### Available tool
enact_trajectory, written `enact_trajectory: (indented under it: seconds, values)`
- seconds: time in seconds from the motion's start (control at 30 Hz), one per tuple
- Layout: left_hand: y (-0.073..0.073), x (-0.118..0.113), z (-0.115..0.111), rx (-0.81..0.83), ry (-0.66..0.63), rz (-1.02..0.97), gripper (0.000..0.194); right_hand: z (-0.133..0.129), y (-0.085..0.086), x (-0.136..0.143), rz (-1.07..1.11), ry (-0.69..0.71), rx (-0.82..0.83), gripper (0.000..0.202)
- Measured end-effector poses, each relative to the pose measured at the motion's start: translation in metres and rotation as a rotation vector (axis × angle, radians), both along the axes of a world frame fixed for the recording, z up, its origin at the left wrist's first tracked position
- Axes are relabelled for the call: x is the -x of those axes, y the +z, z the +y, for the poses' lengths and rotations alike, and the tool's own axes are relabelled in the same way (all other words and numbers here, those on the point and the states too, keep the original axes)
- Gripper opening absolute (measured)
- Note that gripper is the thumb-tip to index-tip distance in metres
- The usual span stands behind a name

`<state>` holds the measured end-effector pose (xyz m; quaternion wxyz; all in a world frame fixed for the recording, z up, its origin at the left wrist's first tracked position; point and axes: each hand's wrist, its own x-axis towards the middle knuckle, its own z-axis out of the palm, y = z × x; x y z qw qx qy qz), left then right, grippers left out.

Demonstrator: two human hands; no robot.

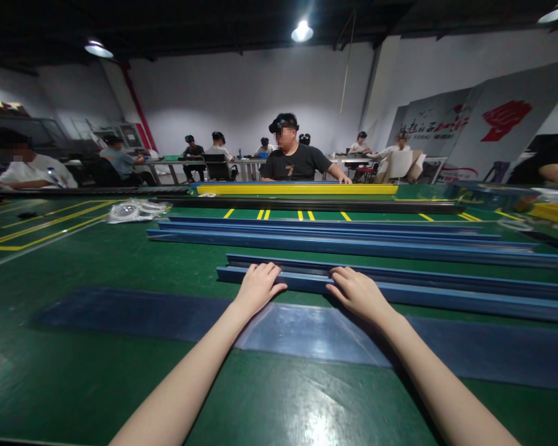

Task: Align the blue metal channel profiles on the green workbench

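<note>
While the near blue channel [303,283] lies lengthwise on the green worktop [279,402], we grip its near wall in two places. Our left hand [260,284] is close to the channel's left end, our right hand [356,291] apart from it farther along. The fingers [264,268] of each curl over the wall's upper edge, thumbs against its outer face. On our side of it we see a dark blue band [134,311]. Beyond lie more blue channels [335,244], a black channel [307,205] and a yellow channel [297,190], with a co-worker's hand [345,179] near its right end.
</note>
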<state>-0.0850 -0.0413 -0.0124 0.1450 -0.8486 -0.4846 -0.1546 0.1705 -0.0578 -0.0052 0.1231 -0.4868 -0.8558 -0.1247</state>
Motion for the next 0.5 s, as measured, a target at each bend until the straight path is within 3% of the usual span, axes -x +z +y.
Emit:
enact_trajectory:
  seconds: [0.5]
  values:
    - [-0.0007,-0.0002,0.0002,0.007,-0.007,-0.011,0.031,-0.0025,0.0017,0.0034,-0.07,-0.052,-0.012,0.031]
